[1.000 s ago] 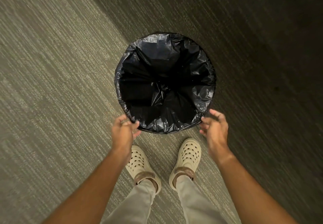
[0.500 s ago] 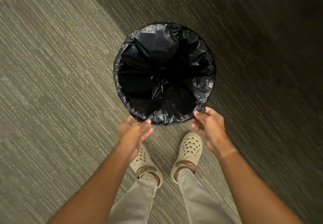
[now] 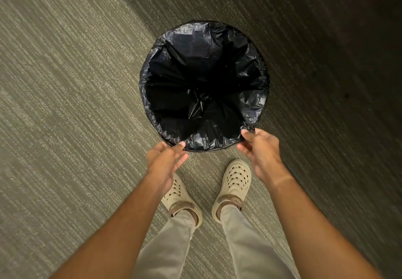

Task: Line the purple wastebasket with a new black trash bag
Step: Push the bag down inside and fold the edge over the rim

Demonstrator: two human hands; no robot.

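Note:
The black trash bag (image 3: 204,87) lies open inside a round wastebasket and is folded out over the whole rim. The basket's purple wall is hidden under the bag. Inside, the plastic gathers to a crumpled point near the middle. My left hand (image 3: 166,161) is at the near left of the rim, its thumb touching the bag's edge and its fingers spread below it. My right hand (image 3: 261,148) is at the near right of the rim and pinches a bit of the bag's folded edge.
The basket stands on striped grey-green carpet (image 3: 76,104), which is darker in shadow to the right. My two feet in cream perforated clogs (image 3: 233,183) stand just short of the basket.
Both hands have closed in on the near rim. The left thumb now touches the bag's edge, and the right hand has gone from hovering beside the rim to pinching it.

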